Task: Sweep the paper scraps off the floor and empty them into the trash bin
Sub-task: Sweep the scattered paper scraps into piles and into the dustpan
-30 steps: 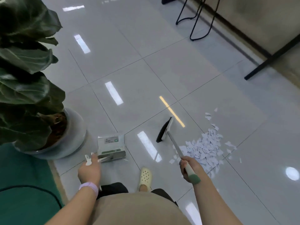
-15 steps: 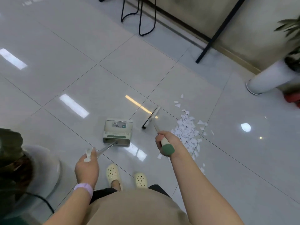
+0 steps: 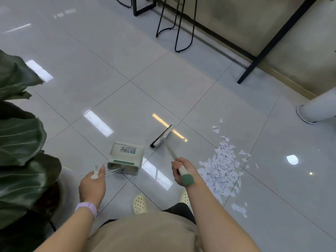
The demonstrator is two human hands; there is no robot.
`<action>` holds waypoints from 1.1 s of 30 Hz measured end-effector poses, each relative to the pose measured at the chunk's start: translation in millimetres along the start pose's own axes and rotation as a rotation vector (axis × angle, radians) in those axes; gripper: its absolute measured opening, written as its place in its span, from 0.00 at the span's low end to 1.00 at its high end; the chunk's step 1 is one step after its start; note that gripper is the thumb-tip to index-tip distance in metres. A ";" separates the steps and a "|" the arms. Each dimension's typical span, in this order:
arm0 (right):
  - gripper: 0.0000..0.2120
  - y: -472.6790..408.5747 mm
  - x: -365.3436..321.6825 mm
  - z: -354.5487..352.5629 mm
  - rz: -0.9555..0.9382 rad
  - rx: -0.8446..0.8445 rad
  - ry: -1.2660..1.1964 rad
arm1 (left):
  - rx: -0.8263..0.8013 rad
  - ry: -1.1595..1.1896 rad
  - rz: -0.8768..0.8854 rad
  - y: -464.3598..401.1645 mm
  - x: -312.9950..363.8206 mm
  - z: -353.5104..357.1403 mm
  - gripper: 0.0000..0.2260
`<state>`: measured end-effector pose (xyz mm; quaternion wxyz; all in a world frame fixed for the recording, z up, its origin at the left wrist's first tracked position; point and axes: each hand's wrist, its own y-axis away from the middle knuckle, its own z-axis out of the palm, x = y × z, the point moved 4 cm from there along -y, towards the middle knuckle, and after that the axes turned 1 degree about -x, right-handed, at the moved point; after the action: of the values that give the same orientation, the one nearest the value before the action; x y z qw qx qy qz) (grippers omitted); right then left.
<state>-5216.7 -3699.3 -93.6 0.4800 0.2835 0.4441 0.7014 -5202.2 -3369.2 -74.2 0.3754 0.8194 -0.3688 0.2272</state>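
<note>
Gripping the broom (image 3: 164, 140) handle in my right hand (image 3: 183, 171) and the dustpan (image 3: 125, 157) handle in my left hand (image 3: 92, 186), I keep both tools left of the paper scraps (image 3: 221, 168), heaped on the floor (image 3: 127, 70), ready for sweeping.

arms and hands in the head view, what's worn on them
Both forearms are bare, with no sleeves or gloves in view. The left hand has a lilac band round the wrist, perhaps a watch or tracker. The right hand and its wrist carry nothing visible.
</note>
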 end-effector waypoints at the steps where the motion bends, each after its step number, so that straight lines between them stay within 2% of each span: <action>1: 0.10 -5.9 -2.8 2.1 -0.007 0.004 -0.009 | 0.014 -0.009 -0.007 -2.0 -2.7 -3.0 0.24; 4: 0.07 -19.8 -20.3 -0.4 -0.041 0.046 -0.015 | 0.061 -0.019 -0.025 -1.6 -8.1 -9.6 0.22; 8: 0.09 -11.0 -69.9 -23.6 -0.092 0.151 -0.006 | 0.113 -0.047 -0.091 8.8 -10.6 -2.0 0.22; 11: 0.13 9.6 -115.6 -51.2 -0.134 0.255 0.082 | 0.097 -0.059 -0.100 22.7 14.2 23.8 0.19; 15: 0.12 28.5 -172.1 -94.3 -0.174 0.333 0.164 | 0.114 -0.003 -0.105 33.2 50.5 69.2 0.18; 24: 0.06 72.5 -258.3 -184.1 -0.238 0.244 0.017 | 0.076 -0.086 -0.046 60.8 144.5 189.8 0.26; 27: 0.07 82.3 -278.9 -184.9 -0.262 0.155 -0.044 | 0.019 -0.092 0.026 66.1 169.8 222.5 0.24; 33: 0.05 82.3 -320.5 -147.5 -0.274 -0.017 -0.135 | -0.176 -0.135 0.286 74.5 242.8 283.4 0.23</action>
<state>-5251.6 -4059.5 -76.3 0.6024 0.2626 0.4394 0.6124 -5081.2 -3729.6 -57.5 0.3839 0.7358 -0.5246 0.1895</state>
